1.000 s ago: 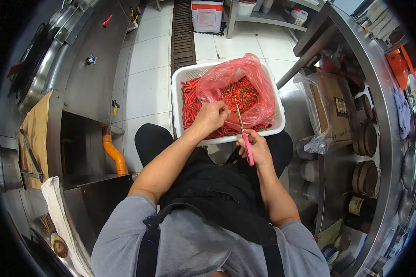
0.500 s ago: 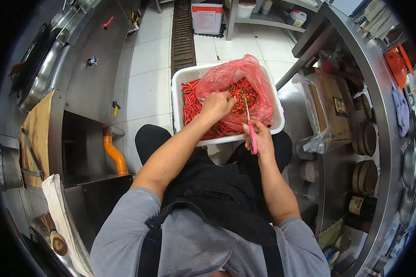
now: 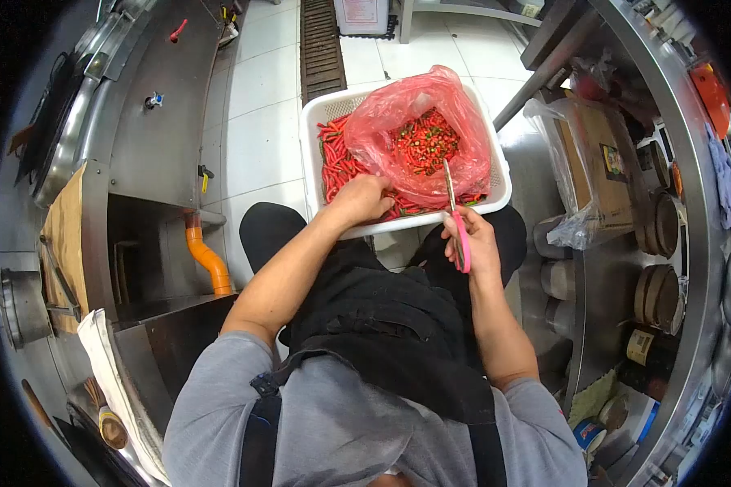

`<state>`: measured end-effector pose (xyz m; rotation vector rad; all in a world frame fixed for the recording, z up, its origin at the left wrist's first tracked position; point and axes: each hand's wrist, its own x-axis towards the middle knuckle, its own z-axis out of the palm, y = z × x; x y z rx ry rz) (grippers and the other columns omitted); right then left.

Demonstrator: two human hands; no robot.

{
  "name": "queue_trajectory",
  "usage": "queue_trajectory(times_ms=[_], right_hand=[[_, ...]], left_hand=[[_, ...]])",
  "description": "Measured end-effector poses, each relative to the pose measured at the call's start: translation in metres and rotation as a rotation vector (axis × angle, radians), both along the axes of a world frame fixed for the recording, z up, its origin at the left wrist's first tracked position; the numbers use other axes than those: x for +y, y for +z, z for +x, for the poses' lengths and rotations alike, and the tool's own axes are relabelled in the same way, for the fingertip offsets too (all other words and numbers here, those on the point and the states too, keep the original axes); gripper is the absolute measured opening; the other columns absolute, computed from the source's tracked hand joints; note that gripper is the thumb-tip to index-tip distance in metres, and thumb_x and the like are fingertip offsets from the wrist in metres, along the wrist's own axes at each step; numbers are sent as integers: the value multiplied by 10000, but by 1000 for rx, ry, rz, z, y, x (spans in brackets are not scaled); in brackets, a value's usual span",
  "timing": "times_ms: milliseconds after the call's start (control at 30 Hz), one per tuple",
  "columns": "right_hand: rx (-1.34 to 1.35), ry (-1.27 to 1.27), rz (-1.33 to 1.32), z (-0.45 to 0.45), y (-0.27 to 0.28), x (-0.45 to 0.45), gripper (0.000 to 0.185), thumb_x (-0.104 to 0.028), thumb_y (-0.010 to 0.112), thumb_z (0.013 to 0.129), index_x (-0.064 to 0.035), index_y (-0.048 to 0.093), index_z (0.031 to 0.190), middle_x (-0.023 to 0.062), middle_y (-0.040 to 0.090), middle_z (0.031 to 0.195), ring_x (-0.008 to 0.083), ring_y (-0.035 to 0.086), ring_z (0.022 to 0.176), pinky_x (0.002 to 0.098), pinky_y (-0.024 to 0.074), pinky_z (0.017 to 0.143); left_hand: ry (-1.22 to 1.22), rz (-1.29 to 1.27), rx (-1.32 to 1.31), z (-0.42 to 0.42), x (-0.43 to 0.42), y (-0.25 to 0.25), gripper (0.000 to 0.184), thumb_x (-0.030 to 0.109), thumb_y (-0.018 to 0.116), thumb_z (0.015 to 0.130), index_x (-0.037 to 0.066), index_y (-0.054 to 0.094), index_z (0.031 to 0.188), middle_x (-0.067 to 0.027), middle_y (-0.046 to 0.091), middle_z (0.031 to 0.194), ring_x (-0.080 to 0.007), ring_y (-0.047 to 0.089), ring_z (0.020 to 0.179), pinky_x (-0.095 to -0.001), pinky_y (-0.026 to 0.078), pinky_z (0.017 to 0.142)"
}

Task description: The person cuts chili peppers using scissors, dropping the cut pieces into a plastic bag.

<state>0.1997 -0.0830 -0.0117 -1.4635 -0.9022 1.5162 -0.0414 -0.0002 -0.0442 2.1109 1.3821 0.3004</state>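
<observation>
A white plastic basket [image 3: 307, 154] sits in front of my knees with long red chili peppers [image 3: 339, 166] in its left and near parts. On the right inside it, a red plastic bag [image 3: 376, 122] stands with its mouth spread, holding many short chili pieces [image 3: 427, 142], some with green ends. My left hand [image 3: 361, 200] is down at the near-left chilies, beside the bag, fingers curled; what they pinch is hidden. In my right hand [image 3: 477, 242] are scissors [image 3: 461, 239] with pink handles, their blades pointing up over the bag's near right edge.
A steel counter [image 3: 150, 89] with valves and an orange drain pipe [image 3: 205, 258] runs along my left. A steel shelf rack [image 3: 674, 105] with a plastic-wrapped cardboard box [image 3: 597, 174] stands on my right. A floor drain grate [image 3: 323, 49] lies beyond the basket.
My left hand has moved from over the bag's mouth down and left to the loose chilies. My right hand with the scissors has shifted slightly right. The camera view has tilted a little.
</observation>
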Motion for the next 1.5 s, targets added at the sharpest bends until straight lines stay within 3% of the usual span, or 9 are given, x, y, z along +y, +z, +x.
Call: queue_trajectory(times_ms=[67,200,433,967,1033,1233,1333,1367,1500], right_hand=[[68,51,1,-4,0,-1,483,-226,735,841,41,546,1197,64,613,732,89,546,454,213,411,389],[43,75,-22,-4,1,-3,512,-238,748,827,40,542,1205,59,614,737,87,551,470,215,424,412],[27,75,-36,-3,-2,-11,500,-240,746,828,38,554,1198,58,616,741,84,544,466,212,424,412],[30,288,-72,-41,0,-23,452,-228,763,815,18,583,1148,15,591,720,85,540,517,231,427,449],[23,285,-67,-43,-2,-24,449,-214,762,818,23,578,1152,9,593,727,78,541,536,230,436,465],[69,328,30,-46,-2,-19,487,-169,751,829,29,530,1215,30,618,856,94,575,648,235,481,558],[56,295,32,-44,-1,-10,508,-161,750,830,30,513,1237,45,616,900,106,588,683,242,485,567],[60,258,54,-44,-2,-5,509,-169,749,831,33,512,1233,43,616,874,103,584,661,243,474,547],[-20,178,58,-39,7,16,519,-205,746,834,45,511,1222,38,608,773,92,560,576,238,442,489]], left_hand=[[30,44,-15,8,-5,-1,242,181,676,781,26,680,967,-185,675,842,-362,656,829,-452,510,757],[7,97,8,4,-3,-13,223,163,680,776,19,669,946,-183,672,839,-361,653,828,-451,510,750],[102,73,-73,-30,-5,17,158,148,667,804,21,652,896,-188,668,821,-350,660,799,-420,512,715],[276,-31,242,-67,-15,39,214,240,637,812,47,724,842,-203,676,802,-377,660,810,-470,521,776],[324,73,59,-66,-15,38,206,244,666,820,46,725,833,-194,668,738,-341,666,695,-428,518,665],[237,-59,-188,-34,-19,73,214,234,688,820,23,714,841,-170,663,699,-251,658,624,-369,513,620],[134,-13,-242,-19,-19,66,208,230,689,813,27,714,850,-166,665,703,-269,664,632,-375,506,607],[63,97,-277,-14,-18,64,209,231,688,812,26,712,843,-168,663,698,-277,666,634,-381,502,600],[94,46,-216,3,-4,67,198,219,680,800,24,706,822,-186,653,706,-307,664,651,-402,501,612]])
